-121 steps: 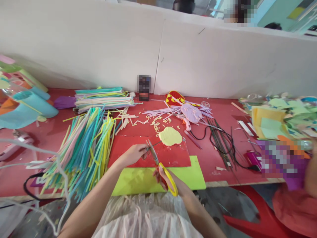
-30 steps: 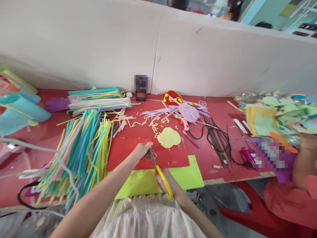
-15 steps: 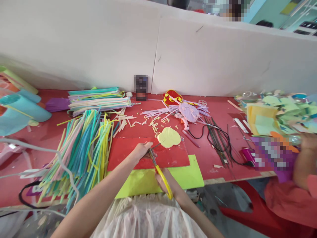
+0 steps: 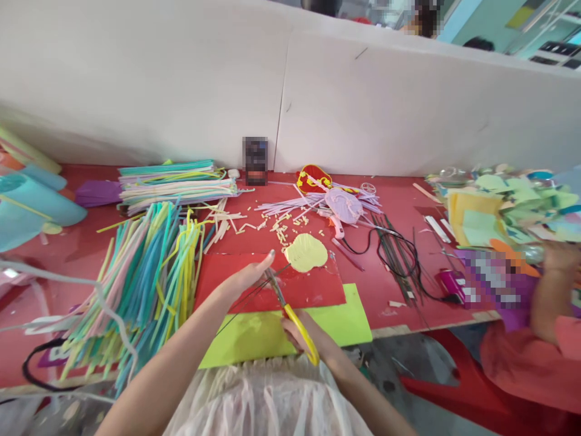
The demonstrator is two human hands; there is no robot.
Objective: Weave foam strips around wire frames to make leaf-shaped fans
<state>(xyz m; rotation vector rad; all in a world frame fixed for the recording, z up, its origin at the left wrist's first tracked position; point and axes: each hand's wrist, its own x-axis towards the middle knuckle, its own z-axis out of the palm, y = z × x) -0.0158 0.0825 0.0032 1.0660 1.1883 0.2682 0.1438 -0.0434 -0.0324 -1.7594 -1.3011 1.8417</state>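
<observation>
My right hand (image 4: 297,330) is wrapped round a pair of yellow-handled pliers (image 4: 300,330), whose metal jaws point up and left. Thin dark wires (image 4: 245,298) run slantwise under my left hand (image 4: 250,275), which is closed on them with the thumb stretched upward. The jaws of the pliers meet the wires beside the left fingers; whether they grip them I cannot tell. Just beyond lies a pale yellow, petal-edged flat piece (image 4: 306,253) on a red board (image 4: 318,292). Under the board is a lime green sheet (image 4: 349,324).
Bundles of coloured fuzzy stems (image 4: 154,272) lie at left. Yellow snippets (image 4: 281,230), a glue gun (image 4: 336,225) and a lilac piece (image 4: 344,204) lie beyond the board. Dark rods (image 4: 394,254) and a black cord are at right, near another person's arm (image 4: 558,284).
The wires now show as long lines below my left hand, which has moved slightly left. The pliers stay in my right hand at nearly the same angle. The view has shifted a little.
</observation>
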